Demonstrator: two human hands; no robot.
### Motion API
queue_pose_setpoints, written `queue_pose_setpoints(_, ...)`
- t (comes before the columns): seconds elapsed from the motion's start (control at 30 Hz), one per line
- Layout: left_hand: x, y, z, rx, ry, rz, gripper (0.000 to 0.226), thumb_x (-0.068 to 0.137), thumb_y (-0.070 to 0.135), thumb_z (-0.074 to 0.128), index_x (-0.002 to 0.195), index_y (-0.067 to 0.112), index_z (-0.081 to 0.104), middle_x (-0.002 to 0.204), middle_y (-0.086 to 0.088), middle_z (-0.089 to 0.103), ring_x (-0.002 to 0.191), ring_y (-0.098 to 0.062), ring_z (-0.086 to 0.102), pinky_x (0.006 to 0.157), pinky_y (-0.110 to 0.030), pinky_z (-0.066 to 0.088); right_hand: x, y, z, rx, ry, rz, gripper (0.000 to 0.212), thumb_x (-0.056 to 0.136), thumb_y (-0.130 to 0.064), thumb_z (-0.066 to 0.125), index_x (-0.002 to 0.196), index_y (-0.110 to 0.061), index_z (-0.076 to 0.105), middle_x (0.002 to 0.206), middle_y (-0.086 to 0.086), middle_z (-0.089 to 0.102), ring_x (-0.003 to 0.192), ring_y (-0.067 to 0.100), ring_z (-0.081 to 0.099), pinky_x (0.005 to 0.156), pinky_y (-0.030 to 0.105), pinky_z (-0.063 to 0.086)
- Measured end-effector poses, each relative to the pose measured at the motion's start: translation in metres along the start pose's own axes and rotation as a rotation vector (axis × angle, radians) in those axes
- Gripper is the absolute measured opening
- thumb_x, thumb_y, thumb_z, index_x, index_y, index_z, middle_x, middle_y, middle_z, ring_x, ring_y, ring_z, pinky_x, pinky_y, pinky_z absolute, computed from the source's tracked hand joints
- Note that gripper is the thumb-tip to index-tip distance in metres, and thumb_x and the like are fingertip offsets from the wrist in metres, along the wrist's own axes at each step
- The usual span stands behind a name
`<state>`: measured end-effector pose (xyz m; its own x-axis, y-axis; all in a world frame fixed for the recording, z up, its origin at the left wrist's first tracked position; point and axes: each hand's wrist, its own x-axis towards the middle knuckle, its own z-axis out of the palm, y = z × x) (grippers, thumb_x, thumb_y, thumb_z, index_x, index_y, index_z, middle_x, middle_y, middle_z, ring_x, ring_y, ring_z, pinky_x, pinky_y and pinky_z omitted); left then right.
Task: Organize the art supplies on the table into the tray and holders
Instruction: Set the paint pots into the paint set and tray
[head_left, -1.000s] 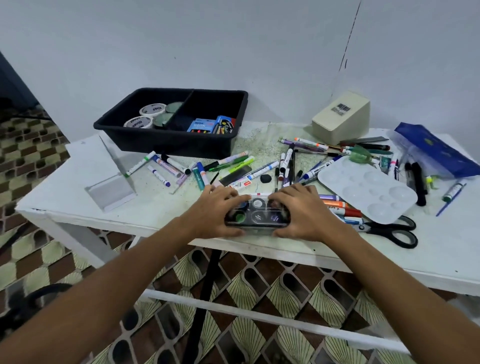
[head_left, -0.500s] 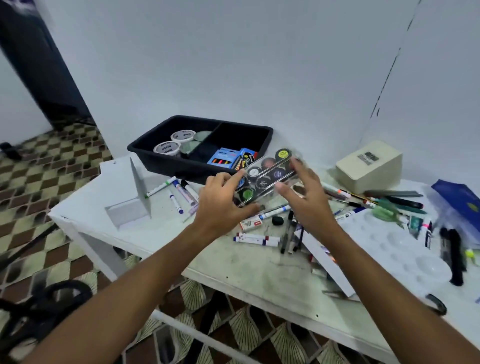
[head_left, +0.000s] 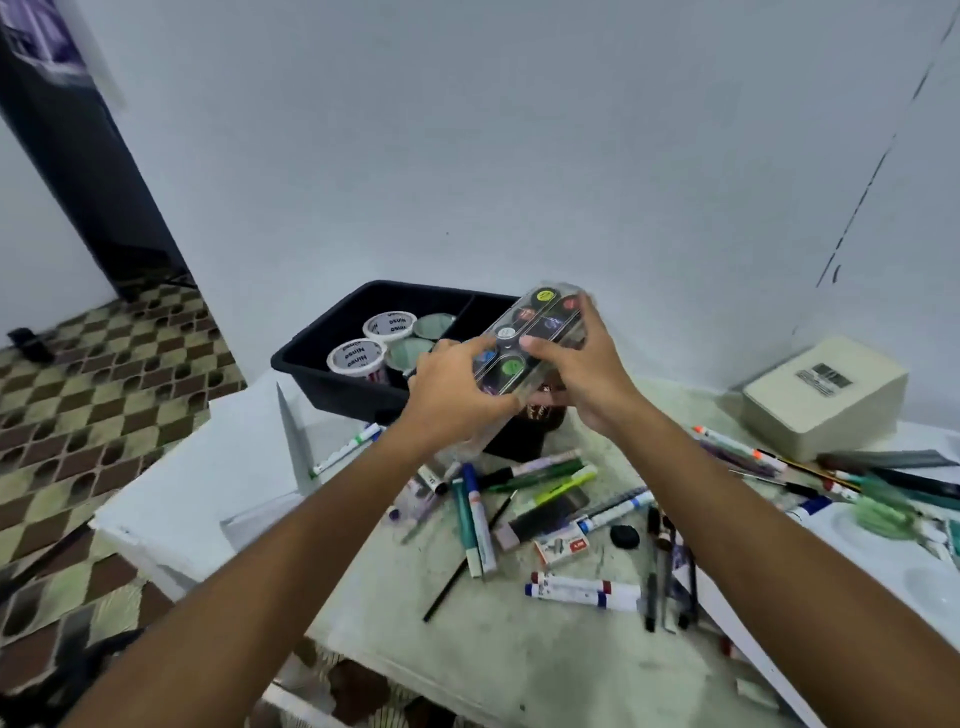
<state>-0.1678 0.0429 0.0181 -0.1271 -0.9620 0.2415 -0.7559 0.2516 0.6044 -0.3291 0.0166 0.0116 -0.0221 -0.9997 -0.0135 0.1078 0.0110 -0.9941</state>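
Clear paint case (head_left: 524, 348) held above black tray (head_left: 332, 358) — left hand (head_left: 457, 395) and right hand (head_left: 582, 379) grip its sides.

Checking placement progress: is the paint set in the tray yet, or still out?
Out. Both the left hand and right hand grip the paint set, tilted, above the black tray.

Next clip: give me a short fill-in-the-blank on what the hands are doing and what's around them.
1. Both hands, left hand and right hand, hold a clear paint set above the black ____.
2. The two white tubs sit in the tray's ____ compartment.
3. The markers lie loose on the ____.

Missing words: tray; left; table
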Motion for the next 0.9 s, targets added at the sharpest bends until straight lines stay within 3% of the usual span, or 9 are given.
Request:
queue_pose_setpoints(0.1,0.036,-0.013,-0.017,-0.041,-0.135,0.077,0.063,0.069,0.037,0.082,0.126,0.021,0.059,0.104,0.002,0.060,0.088,-0.009,0.060,0.069,-0.010,0.046,0.042,-0.013,0.004,0.002,0.005,0.066,0.091,0.078,-0.001,0.074,0.146,-0.036,0.027,0.123,0.009,0.061,0.080,0.027,0.071,0.055,0.039,0.056)
queue_pose_setpoints(0.13,0.049,-0.018,-0.020,-0.020,-0.160,0.108,0.061,0.071,0.036,0.082,0.125,0.019,0.060,0.104,0.003,0.061,0.088,-0.007,0.058,0.067,-0.008,0.044,0.055,-0.015,0.005,-0.010,-0.006,0.088,0.091,0.078,0.000,0.073,0.147,-0.037,0.026,0.123,0.010,0.061,0.078,0.026,0.071,0.056,0.040,0.056)
queue_pose_setpoints(0.23,0.082,-0.038,-0.018,0.042,-0.205,0.184,0.069,0.071,0.048,0.079,0.127,0.015,0.059,0.115,-0.003,0.064,0.101,-0.015,0.059,0.078,-0.019,0.041,0.089,-0.014,0.010,-0.067,-0.008,0.131,0.093,0.080,0.002,0.071,0.148,-0.039,0.022,0.118,0.010,0.062,0.082,0.028,0.071,0.063,0.046,0.058)
queue_pose_setpoints(0.37,0.110,-0.075,0.001,0.199,-0.279,0.252,0.073,0.071,0.070,0.066,0.126,0.022,0.056,0.111,-0.003,0.064,0.109,-0.022,0.055,0.085,-0.029,0.043,0.120,0.004,0.021,-0.171,0.022,0.157,0.095,0.081,0.003,0.069,0.149,-0.040,0.019,0.113,0.007,0.064,0.085,0.031,0.071,0.069,0.053,0.058)
queue_pose_setpoints(0.43,0.117,-0.088,0.006,0.297,-0.296,0.266,0.073,0.071,0.075,0.060,0.125,0.027,0.056,0.118,-0.002,0.058,0.116,-0.023,0.046,0.094,-0.042,0.041,0.128,0.014,0.026,-0.192,-0.002,0.185,0.095,0.082,0.004,0.068,0.149,-0.040,0.018,0.115,0.010,0.063,0.081,0.031,0.071,0.062,0.049,0.059)
queue_pose_setpoints(0.6,0.124,-0.108,0.004,0.407,-0.376,0.372,0.069,0.073,0.073,0.060,0.123,0.026,0.056,0.126,0.000,0.053,0.123,-0.020,0.038,0.106,-0.047,0.022,0.135,0.035,0.043,-0.269,-0.066,0.254,0.086,0.088,0.005,0.059,0.149,-0.036,0.015,0.096,0.012,0.064,0.052,0.014,0.065,0.045,0.032,0.052)
queue_pose_setpoints(0.7,0.126,-0.117,0.004,0.457,-0.431,0.427,0.072,0.073,0.073,0.059,0.129,0.027,0.053,0.133,0.001,0.050,0.129,-0.018,0.037,0.112,-0.053,0.012,0.142,0.045,0.048,-0.295,-0.040,0.271,0.081,0.087,0.005,0.060,0.144,-0.029,0.013,0.100,0.006,0.061,0.058,0.015,0.067,0.045,0.032,0.053)
queue_pose_setpoints(0.83,0.128,-0.121,0.006,0.513,-0.427,0.480,0.075,0.076,0.073,0.055,0.136,0.029,0.049,0.147,0.004,0.041,0.142,-0.016,0.022,0.112,-0.060,-0.004,0.149,0.052,0.053,-0.425,0.010,0.318,0.049,0.084,-0.006,0.070,0.123,-0.010,0.041,0.106,0.013,0.062,0.081,0.026,0.069,0.064,0.047,0.060)
queue_pose_setpoints(0.9,0.131,-0.122,0.007,0.518,-0.468,0.474,0.075,0.079,0.073,0.051,0.141,0.030,0.044,0.150,0.006,0.039,0.146,-0.017,0.015,0.111,-0.064,-0.010,0.153,0.055,0.057,-0.546,0.047,0.312,0.038,0.080,-0.014,0.076,0.108,-0.005,0.052,0.102,0.016,0.063,0.079,0.028,0.069,0.065,0.044,0.060)
